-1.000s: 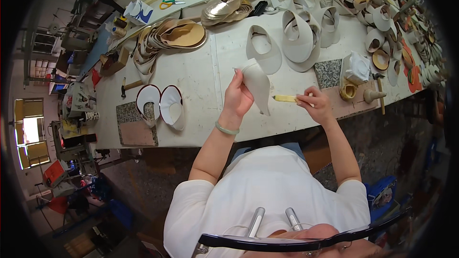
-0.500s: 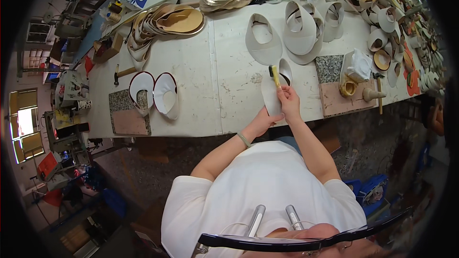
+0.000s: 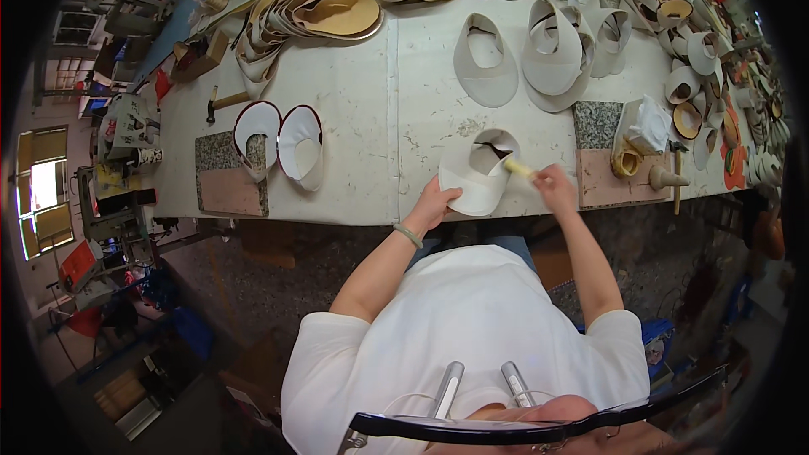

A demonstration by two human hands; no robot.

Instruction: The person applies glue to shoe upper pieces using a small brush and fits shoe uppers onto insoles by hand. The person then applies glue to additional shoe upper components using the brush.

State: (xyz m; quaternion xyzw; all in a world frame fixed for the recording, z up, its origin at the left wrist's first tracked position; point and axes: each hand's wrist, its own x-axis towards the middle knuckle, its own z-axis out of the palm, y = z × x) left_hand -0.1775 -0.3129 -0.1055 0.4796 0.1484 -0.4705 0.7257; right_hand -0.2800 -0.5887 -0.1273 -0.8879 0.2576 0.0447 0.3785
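Note:
A pale grey shoe upper (image 3: pixel 474 189) is at the table's near edge, its curved opening facing away from me. My left hand (image 3: pixel 435 204) grips its near left side, thumb on top. In my right hand (image 3: pixel 555 190) is a small brush with a yellow handle (image 3: pixel 521 170), smeared by motion. Its tip reaches the right side of the upper's opening, where a dark inside shows; whether the bristles touch it I cannot tell.
Right of me, a stone slab (image 3: pixel 599 128) bears a glue pot (image 3: pixel 625 163) and a white bag (image 3: pixel 647 126); a hammer (image 3: pixel 677 177) lies alongside. More grey uppers (image 3: pixel 486 76) stand beyond. Two white uppers (image 3: pixel 301 147) are left, near gold pieces (image 3: pixel 339 17).
The upper has turned, its opening now showing. My right hand has left it and moved right, swinging the brush from upright to pointing left at the opening. The view has shifted slightly.

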